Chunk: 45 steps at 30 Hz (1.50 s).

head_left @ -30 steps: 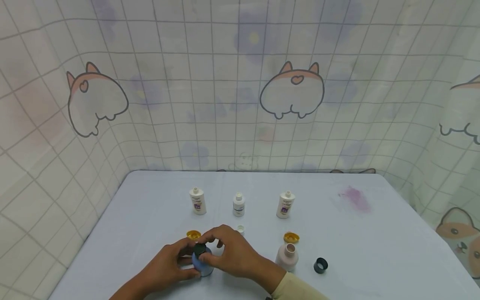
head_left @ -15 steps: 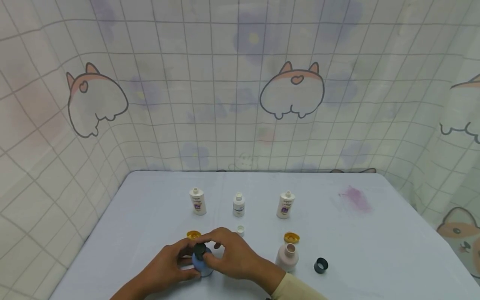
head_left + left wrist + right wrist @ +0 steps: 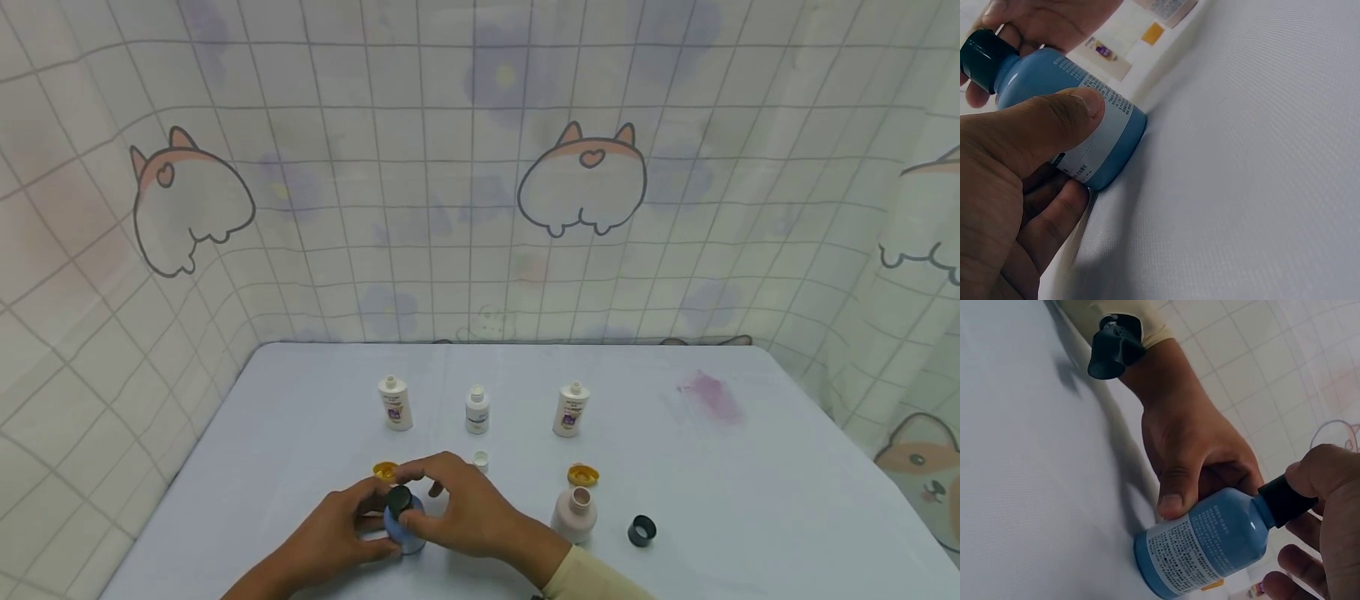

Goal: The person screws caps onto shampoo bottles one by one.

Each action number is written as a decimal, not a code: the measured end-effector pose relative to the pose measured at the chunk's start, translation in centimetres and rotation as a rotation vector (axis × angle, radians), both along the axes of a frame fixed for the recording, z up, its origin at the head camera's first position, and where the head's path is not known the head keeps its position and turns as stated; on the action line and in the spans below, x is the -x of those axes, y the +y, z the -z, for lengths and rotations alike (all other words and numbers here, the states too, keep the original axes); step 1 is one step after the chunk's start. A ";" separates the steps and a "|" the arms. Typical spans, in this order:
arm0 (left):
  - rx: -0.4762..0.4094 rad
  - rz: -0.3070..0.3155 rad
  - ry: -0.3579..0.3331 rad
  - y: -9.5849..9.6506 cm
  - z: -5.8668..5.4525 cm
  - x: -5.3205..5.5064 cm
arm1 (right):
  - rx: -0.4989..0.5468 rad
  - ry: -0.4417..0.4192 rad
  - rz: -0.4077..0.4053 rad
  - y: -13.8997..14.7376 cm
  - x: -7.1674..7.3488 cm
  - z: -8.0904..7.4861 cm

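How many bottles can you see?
5: the blue bottle in the left hand; the pink bottle right of the right hand; and, along the back, a left white bottle, a smaller middle bottle and a right white bottle.

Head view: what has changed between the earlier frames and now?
Only a small shift: the right hand's thumb slid slightly rightward at the black cap, then back left. Whether the cap turned cannot be told. Nothing was newly taken or let go; the left hand kept its grip on the blue bottle. The pale bottle stayed put.
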<state>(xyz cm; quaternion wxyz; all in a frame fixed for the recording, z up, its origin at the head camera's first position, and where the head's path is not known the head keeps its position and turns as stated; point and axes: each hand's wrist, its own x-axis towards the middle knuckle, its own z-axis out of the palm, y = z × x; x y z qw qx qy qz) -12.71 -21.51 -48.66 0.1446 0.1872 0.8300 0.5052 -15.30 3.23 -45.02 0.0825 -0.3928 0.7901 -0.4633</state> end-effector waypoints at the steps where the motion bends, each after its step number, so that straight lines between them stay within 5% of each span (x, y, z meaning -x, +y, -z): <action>1: 0.003 -0.002 0.000 0.0 -0.1 0.0 | 0.009 0.004 -0.015 0.0 0.0 0.0; 6: 0.015 -0.018 -0.023 0.2 -0.4 0.0 | 0.008 0.013 -0.031 0.0 0.0 -0.1; 16: 0.005 -0.006 -0.019 0.2 -0.3 0.0 | -0.061 -0.045 0.065 -0.4 0.0 -0.3; 25: 0.006 -0.010 -0.018 0.0 0.1 0.1 | 0.006 0.029 -0.042 -0.1 0.0 0.1; 37: 0.008 -0.005 -0.011 0.1 -0.1 0.0 | -0.038 0.000 0.056 -0.3 -0.2 -0.3; 45: -0.004 0.000 -0.003 0.0 -0.2 -0.1 | -0.026 -0.008 -0.001 -0.2 -0.1 -0.1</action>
